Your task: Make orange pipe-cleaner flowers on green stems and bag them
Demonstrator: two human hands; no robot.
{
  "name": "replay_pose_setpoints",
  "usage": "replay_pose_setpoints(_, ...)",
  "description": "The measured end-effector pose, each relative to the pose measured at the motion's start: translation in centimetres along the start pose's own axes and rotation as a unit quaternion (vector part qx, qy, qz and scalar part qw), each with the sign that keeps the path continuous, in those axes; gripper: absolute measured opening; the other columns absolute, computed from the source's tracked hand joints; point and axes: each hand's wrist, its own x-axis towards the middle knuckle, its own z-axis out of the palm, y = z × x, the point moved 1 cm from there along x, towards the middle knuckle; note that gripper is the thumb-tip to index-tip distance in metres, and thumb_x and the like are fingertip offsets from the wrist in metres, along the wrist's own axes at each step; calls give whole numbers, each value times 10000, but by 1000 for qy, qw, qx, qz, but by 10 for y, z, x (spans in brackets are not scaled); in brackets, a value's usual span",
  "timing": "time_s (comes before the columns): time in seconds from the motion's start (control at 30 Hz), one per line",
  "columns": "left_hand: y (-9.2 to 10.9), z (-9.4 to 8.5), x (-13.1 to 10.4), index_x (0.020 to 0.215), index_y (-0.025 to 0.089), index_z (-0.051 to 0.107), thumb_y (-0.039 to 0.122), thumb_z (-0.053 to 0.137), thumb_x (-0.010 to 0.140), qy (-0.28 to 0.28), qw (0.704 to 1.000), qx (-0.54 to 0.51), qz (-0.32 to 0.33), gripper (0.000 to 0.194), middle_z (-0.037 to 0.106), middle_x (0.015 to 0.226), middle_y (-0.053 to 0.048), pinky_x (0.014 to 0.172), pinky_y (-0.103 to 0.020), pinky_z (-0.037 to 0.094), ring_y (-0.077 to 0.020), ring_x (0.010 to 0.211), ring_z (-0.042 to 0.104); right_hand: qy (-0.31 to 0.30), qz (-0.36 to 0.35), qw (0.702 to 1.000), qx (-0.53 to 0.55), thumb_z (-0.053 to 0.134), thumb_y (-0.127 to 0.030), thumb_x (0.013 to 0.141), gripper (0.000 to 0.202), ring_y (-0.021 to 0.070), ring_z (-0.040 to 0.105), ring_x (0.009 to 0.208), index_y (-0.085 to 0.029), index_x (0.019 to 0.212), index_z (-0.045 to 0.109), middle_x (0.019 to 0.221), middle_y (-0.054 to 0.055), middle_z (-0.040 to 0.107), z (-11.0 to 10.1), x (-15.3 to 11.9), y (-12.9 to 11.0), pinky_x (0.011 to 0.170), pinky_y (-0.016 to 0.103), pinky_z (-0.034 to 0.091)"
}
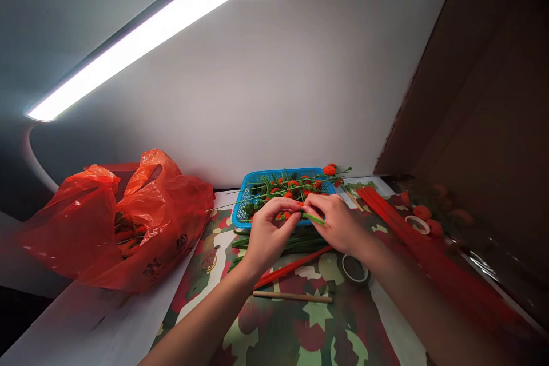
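My left hand and my right hand meet in front of the blue basket, fingertips pinched together. Between them is a small piece of fuzzy orange and green pipe cleaner; its green end sticks out below my right fingers. The fingertips hide much of it. Behind my hands, the blue plastic basket holds several orange pipe-cleaner flowers with green stems and leaves. Beneath my hands lie green pipe cleaners and a few red pipe cleaners.
A thin wooden stick and a dark tape roll lie on the camouflage-patterned mat. To the right are a bundle of red pipe cleaners and a white ring. A red plastic bag stands left, under a lamp.
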Motion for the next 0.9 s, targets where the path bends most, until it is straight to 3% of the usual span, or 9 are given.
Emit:
replay_pose_setpoints(0.13, -1, -1, 1, 899, 173, 682, 216, 693, 723, -34, 994, -72, -77, 181, 646, 924, -43, 779, -264, 510, -159, 866, 602, -6, 8, 997, 71, 418, -221, 909, 222, 111, 403, 580, -194, 690, 443, 619, -41, 469, -1, 0, 1, 588, 235, 279)
replay_pose_setpoints(0.27, -1, 0, 2, 877, 173, 653, 208, 754, 653, -76, 960, -177, -204, 248, 611, 742, 13, 717, -242, 525, -110, 717, 596, -26, 41, 979, 197, 420, -317, 911, 256, 109, 405, 581, -190, 696, 479, 625, -41, 459, -9, 2, 3, 559, 235, 302)
replay_pose_setpoints(0.4, 5, 2, 0, 802, 180, 632, 199, 773, 626, -67, 940, -234, -237, 226, 584, 801, 29, 678, -218, 530, -103, 745, 603, 20, 50, 959, 279, 468, -336, 879, 203, 113, 431, 596, -194, 738, 506, 631, -43, 460, -31, 2, 5, 577, 240, 353)
replay_pose_setpoints(0.5, 9, 1, -13, 799, 179, 630, 218, 766, 650, -103, 941, -200, -252, 206, 592, 806, 22, 673, -211, 522, -106, 758, 600, 35, 70, 971, 226, 487, -324, 872, 183, 120, 472, 635, -195, 755, 541, 662, -33, 511, -47, -12, 8, 611, 248, 370)
replay_pose_setpoints(0.57, 5, 0, -31, 782, 166, 623, 243, 768, 658, -139, 936, -168, -277, 205, 618, 801, 6, 656, -210, 510, -107, 733, 596, -16, 85, 984, 154, 514, -298, 856, 167, 127, 492, 656, -192, 735, 561, 691, -23, 548, -48, -32, 12, 619, 253, 374)
replay_pose_setpoints(0.67, -8, -1, -68, 777, 158, 609, 287, 776, 656, -174, 926, -161, -294, 243, 639, 758, -11, 609, -217, 489, -111, 663, 591, -133, 79, 985, 71, 623, -256, 779, 86, 150, 527, 688, -192, 734, 586, 722, -7, 582, -34, -71, 23, 622, 265, 399)
replay_pose_setpoints(0.73, -20, 1, -93, 783, 159, 599, 306, 778, 655, -183, 918, -176, -304, 264, 638, 740, -15, 591, -231, 480, -114, 626, 585, -162, 43, 986, 19, 676, -236, 749, 90, 188, 546, 831, -200, 773, 598, 839, 17, 608, -21, -94, 30, 734, 312, 430)
replay_pose_setpoints(0.83, -32, 8, -117, 757, 151, 600, 325, 774, 655, -181, 912, -161, -331, 266, 634, 729, -23, 559, -211, 452, -107, 613, 573, -164, 13, 985, -47, 702, -225, 742, 103, 227, 523, 946, -214, 802, 619, 968, 47, 591, -4, -114, 36, 814, 381, 438)
replay_pose_setpoints(0.9, -35, 12, -119, 765, 149, 611, 314, 753, 674, -168, 929, -133, -301, 236, 635, 737, -23, 598, -224, 470, -114, 636, 585, -145, -14, 987, -72, 663, -195, 779, 45, 239, 506, 1010, -221, 799, 632, 1019, 57, 580, 2, -117, 37, 864, 415, 424)
